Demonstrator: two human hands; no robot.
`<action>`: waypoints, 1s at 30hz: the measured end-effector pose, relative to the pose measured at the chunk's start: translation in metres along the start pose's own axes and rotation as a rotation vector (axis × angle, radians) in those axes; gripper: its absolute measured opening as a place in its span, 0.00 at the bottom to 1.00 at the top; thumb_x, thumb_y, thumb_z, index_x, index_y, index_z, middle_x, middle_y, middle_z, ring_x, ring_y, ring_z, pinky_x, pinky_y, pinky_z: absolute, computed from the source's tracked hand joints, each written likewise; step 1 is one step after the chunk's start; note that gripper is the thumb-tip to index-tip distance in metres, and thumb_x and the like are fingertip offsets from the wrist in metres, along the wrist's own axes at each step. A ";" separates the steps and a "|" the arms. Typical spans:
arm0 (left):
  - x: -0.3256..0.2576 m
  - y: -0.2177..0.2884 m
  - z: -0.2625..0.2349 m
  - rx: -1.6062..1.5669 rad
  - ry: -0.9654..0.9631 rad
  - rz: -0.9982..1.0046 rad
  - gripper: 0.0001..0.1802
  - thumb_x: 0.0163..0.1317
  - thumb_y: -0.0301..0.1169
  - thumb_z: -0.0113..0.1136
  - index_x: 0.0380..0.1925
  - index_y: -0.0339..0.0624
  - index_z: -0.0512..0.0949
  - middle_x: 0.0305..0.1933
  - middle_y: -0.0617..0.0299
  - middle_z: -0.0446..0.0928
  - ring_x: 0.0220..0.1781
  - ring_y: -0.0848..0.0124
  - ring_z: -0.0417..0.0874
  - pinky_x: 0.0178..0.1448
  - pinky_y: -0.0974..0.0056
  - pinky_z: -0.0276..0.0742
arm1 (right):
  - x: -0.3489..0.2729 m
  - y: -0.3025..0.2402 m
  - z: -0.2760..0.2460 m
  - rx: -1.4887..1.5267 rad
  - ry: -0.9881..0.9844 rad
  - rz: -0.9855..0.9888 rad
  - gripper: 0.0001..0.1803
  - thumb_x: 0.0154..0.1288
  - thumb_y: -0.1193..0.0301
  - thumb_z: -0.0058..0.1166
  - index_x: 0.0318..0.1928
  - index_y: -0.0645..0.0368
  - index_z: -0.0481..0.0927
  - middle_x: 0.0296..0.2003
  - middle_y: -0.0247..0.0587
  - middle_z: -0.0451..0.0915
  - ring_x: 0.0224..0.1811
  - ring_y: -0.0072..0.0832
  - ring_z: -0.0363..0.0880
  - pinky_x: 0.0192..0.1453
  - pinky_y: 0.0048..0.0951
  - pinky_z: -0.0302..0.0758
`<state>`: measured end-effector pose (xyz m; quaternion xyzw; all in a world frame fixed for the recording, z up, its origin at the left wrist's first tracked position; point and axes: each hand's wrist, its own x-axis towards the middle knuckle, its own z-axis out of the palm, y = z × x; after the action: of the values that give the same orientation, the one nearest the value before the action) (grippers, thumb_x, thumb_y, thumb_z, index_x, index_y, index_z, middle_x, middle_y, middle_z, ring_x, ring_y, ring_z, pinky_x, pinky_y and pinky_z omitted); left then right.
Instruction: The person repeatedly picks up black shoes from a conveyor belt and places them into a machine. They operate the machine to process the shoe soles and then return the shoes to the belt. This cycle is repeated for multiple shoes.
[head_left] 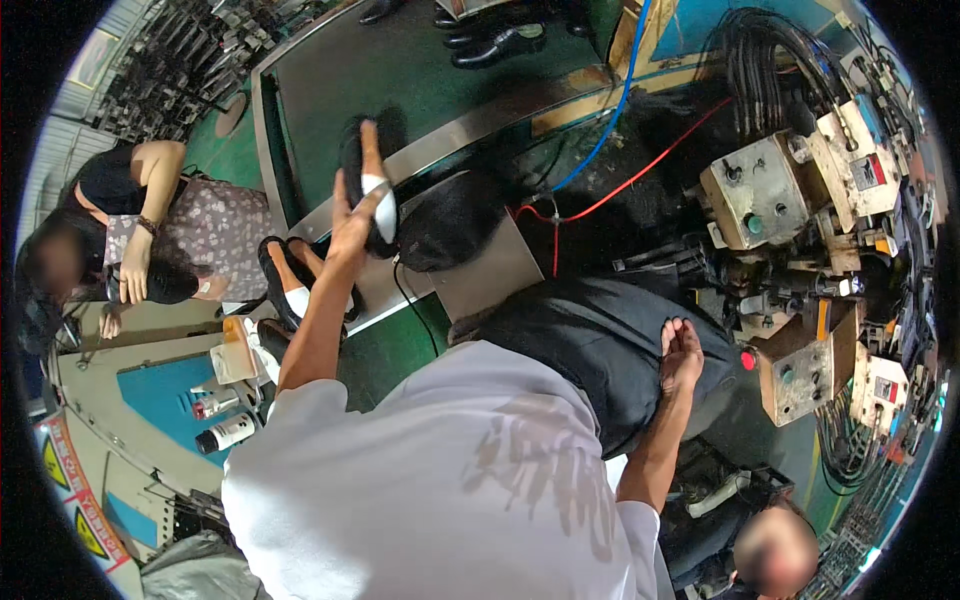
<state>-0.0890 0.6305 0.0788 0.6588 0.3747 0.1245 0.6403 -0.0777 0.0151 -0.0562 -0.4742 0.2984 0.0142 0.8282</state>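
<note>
left hand [352,222]: grip clamped on black leather shoe with white lining [368,185], upper centre-left, above grey conveyor tabletop [330,80] | right hand [681,355]: fingers together, flat on black padded cushion [600,340], centre-right

1. Left hand [352,222] raised, fingers [345,190] wrapped around a black shoe [362,180] with a white insole end, held above the steel-edged conveyor [420,150].
2. Right hand [682,352] resting flat, fingers loose, on a black padded machine cover [590,340].
3. Two more black shoes [285,280] lying just below the held one, beside the conveyor edge.
4. Red cable [640,178] and blue hose [605,130] running toward a grey machine [790,200] at right.
5. Seated person [160,230] at left, holding a dark shoe [165,285].
</note>
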 end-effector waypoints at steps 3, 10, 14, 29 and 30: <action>0.061 -0.099 -0.081 0.165 0.221 0.163 0.58 0.68 0.37 0.72 0.88 0.46 0.44 0.80 0.44 0.67 0.74 0.54 0.74 0.75 0.52 0.72 | 0.005 0.005 0.000 0.013 -0.007 0.000 0.26 0.81 0.71 0.56 0.71 0.73 0.71 0.58 0.53 0.83 0.60 0.48 0.86 0.71 0.45 0.83; 0.070 -0.167 -0.164 1.306 -0.060 -0.107 0.69 0.70 0.67 0.57 0.82 0.22 0.30 0.72 0.26 0.73 0.78 0.38 0.72 0.87 0.36 0.44 | -0.001 0.015 0.002 0.032 -0.013 0.014 0.27 0.80 0.72 0.57 0.72 0.73 0.70 0.59 0.54 0.83 0.59 0.47 0.86 0.70 0.46 0.83; 0.078 -0.021 -0.088 1.597 -0.427 -0.008 0.42 0.70 0.64 0.58 0.55 0.29 0.75 0.59 0.30 0.82 0.65 0.39 0.83 0.70 0.40 0.73 | -0.006 0.015 -0.003 0.063 0.018 -0.057 0.23 0.83 0.71 0.53 0.70 0.73 0.72 0.57 0.57 0.85 0.56 0.47 0.89 0.66 0.44 0.88; -0.244 -0.017 0.444 0.836 -2.047 1.525 0.27 0.83 0.35 0.54 0.77 0.43 0.71 0.56 0.42 0.83 0.55 0.51 0.86 0.59 0.53 0.81 | -0.284 0.136 -0.188 -0.760 1.544 -0.514 0.21 0.70 0.72 0.57 0.61 0.69 0.84 0.49 0.54 0.91 0.48 0.38 0.91 0.59 0.38 0.84; -0.267 -0.017 0.446 0.838 -2.130 1.497 0.27 0.82 0.33 0.54 0.77 0.43 0.70 0.57 0.42 0.83 0.56 0.51 0.86 0.59 0.52 0.81 | -0.333 0.132 -0.176 -0.669 1.485 -0.260 0.24 0.68 0.72 0.59 0.64 0.68 0.83 0.54 0.55 0.89 0.50 0.44 0.91 0.61 0.40 0.84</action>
<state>0.0092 0.1196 0.0807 0.6211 -0.7286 -0.2465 0.1505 -0.4762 0.0350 -0.0552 -0.6125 0.6911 -0.3107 0.2251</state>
